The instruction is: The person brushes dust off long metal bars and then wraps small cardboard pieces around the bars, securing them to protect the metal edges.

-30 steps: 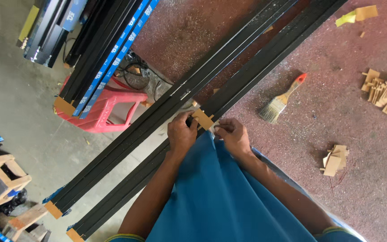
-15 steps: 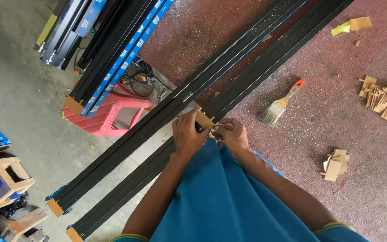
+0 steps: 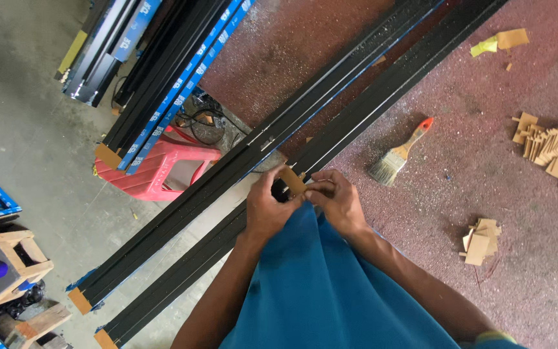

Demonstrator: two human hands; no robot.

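Observation:
My left hand (image 3: 267, 208) and my right hand (image 3: 337, 200) meet over the nearer of two long black metal profiles (image 3: 356, 110) that lie diagonally on a reddish table (image 3: 460, 187). Between the fingers of both hands sits a small brown cardboard piece (image 3: 292, 180), pressed against the nearer black profile (image 3: 188, 271). The second, farther profile (image 3: 221, 178) runs parallel just beyond my left hand. Brown cardboard caps cover the profiles' lower ends (image 3: 80, 301). My blue shirt fills the bottom middle.
A paint brush (image 3: 398, 155) with an orange-tipped handle lies right of my hands. Cardboard pieces are piled at far right (image 3: 557, 148) and lower right (image 3: 480, 241). A red plastic stool (image 3: 156, 169) stands under more stacked profiles (image 3: 163, 84) at left. Wooden crates (image 3: 4, 268) sit on the concrete floor.
My hands stay on the cardboard piece at the profile; the view has shifted slightly, and the fingers have adjusted their grip on the piece.

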